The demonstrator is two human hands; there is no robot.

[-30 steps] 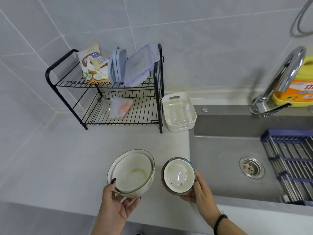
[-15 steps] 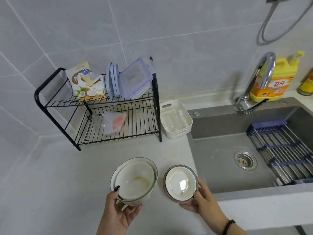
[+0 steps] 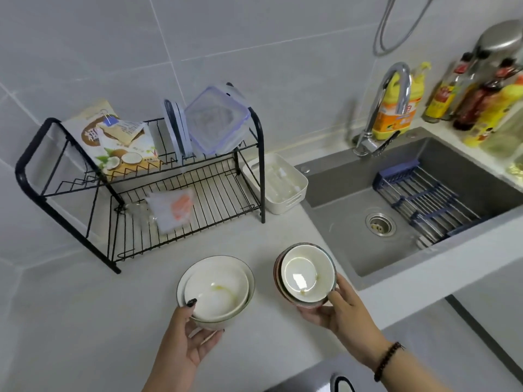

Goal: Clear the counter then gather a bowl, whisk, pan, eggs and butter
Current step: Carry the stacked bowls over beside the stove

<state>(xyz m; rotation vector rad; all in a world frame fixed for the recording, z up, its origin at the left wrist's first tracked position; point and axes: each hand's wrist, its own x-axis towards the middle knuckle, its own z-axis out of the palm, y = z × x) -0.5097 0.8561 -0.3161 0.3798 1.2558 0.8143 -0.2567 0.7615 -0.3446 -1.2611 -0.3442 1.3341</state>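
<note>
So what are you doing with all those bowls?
A person is clearing dirty dishes off the counter. The left hand holds a stack of white bowls, with a yellowish smear inside the top one. The right hand holds a second stack of bowls with dark rims, tilted a little, close to the sink. The sink is empty of dishes so far. Nothing for cooking, such as eggs or a whisk, is out in view.
</note>
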